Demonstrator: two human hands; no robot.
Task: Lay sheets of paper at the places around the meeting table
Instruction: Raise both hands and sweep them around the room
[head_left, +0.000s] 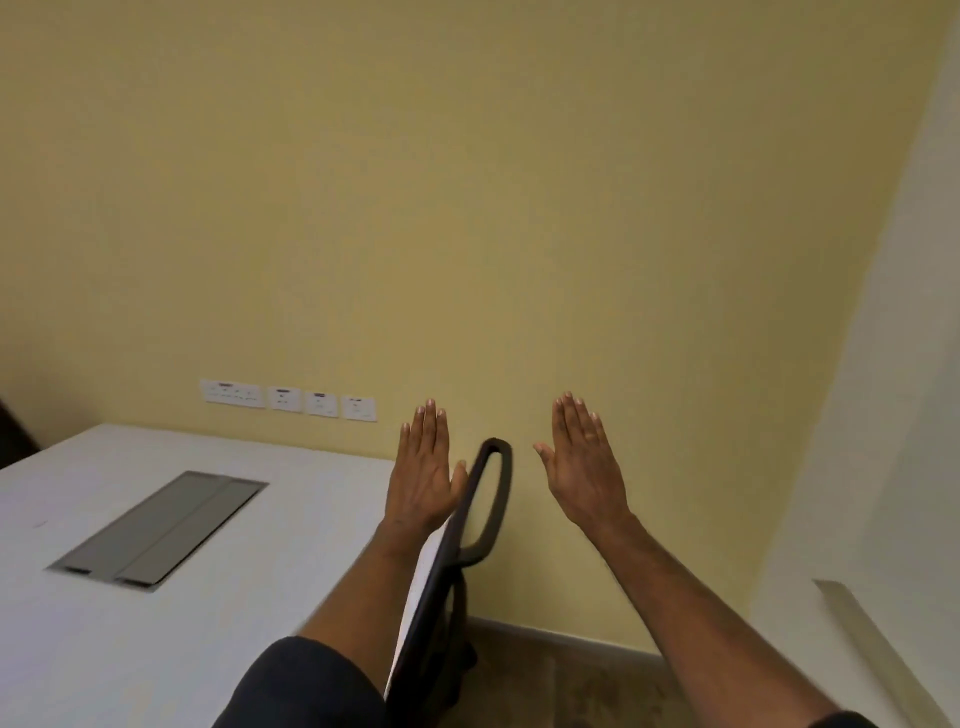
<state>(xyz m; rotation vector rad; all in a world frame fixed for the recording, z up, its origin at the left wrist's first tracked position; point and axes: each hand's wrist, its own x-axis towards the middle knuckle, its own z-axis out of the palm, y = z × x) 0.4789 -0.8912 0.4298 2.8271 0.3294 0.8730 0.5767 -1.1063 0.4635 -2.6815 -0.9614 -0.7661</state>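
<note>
Dark sleeve (306, 686) nearest. Left hand (423, 473) and right hand (584, 462) flat, grip released, empty, flanking chair back (491, 499). Bench (208, 597) left. No paper visible; sheets likely light, floppy: take by edge.

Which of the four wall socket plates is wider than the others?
The leftmost socket plate, farthest from the left hand. It is a long rectangle about double the width; the three plates to its right are roughly square.
</note>
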